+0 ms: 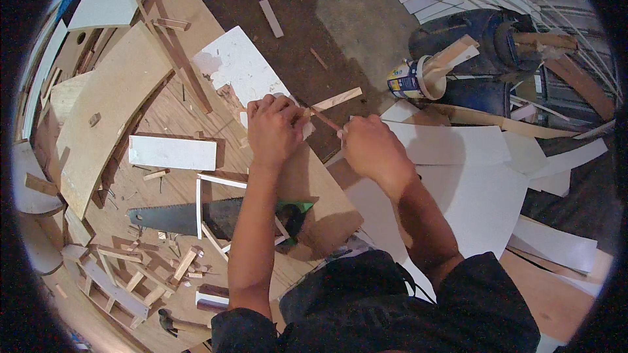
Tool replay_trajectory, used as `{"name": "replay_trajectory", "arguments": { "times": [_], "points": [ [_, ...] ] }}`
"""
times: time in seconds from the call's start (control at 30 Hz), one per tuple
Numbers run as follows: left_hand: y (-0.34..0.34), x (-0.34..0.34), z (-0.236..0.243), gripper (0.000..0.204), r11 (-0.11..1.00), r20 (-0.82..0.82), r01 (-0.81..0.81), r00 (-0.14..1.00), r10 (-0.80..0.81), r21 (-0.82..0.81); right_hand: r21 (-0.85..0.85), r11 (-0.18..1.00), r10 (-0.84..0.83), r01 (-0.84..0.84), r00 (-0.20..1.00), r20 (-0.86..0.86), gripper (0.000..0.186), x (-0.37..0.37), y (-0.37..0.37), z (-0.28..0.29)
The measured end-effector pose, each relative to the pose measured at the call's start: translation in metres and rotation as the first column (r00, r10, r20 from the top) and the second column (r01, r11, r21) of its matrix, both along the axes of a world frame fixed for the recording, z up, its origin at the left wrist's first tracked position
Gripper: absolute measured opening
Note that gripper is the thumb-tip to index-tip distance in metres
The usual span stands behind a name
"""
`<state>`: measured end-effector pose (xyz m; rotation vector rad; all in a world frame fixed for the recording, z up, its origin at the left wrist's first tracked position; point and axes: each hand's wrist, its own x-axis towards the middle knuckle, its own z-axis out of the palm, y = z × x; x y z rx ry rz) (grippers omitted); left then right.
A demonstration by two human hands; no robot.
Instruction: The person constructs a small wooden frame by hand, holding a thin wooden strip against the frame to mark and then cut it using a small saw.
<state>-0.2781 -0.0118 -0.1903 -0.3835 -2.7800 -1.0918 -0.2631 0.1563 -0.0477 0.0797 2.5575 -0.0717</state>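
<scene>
left hand [273,129]: fingers curled shut, pressing down on the far edge of the brown board [314,189] where it meets the white panel [239,65]; fingertips touch the near end of a thin wood strip [335,99].
right hand [371,147]: closed in a fist round a thin reddish stick [325,119]; the stick's tip points left at the left hand's fingertips. What kind of tool it is, can't tell.
hands: close together, a small gap between them, stick bridging it.
wood strip: pale, lies slanting, far-right of the left hand, over dark floor.
brown board: under the left forearm, runs near and right, overlaps white sheets [458,176] on the right.
saw [196,217]: near-left, flat on the wood floor, green handle [294,212] partly hidden by the left forearm.
white frame strips [212,206]: lie across the saw blade.
white block [172,153]: left of the left hand, flat.
offcuts [140,271]: scattered near-left.
glue tub [409,78]: far-right, on its side, well apart from the hands.
obstruction: left forearm hides part of the board and saw handle.
</scene>
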Motion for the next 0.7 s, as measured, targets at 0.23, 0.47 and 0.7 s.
{"name": "replay_trajectory", "arguments": {
  "times": [0.23,0.47,0.7],
  "points": [
    [0.002,-0.002,-0.001,0.011,0.999,-0.010,-0.040,0.999,0.040,0.023,-0.035,0.997,-0.073,0.074,0.997,0.026,0.035,0.013,0.000,-0.002],
    [0.000,-0.002,0.001,0.012,1.000,0.001,0.012,1.000,-0.012,0.001,-0.084,0.986,-0.145,0.142,0.989,-0.029,0.036,0.008,-0.011,-0.026],
    [0.003,0.000,-0.002,0.013,1.000,-0.039,0.016,0.999,-0.015,0.027,-0.201,0.962,-0.201,0.185,0.978,-0.062,0.027,0.019,-0.008,-0.040]
  ]
}}
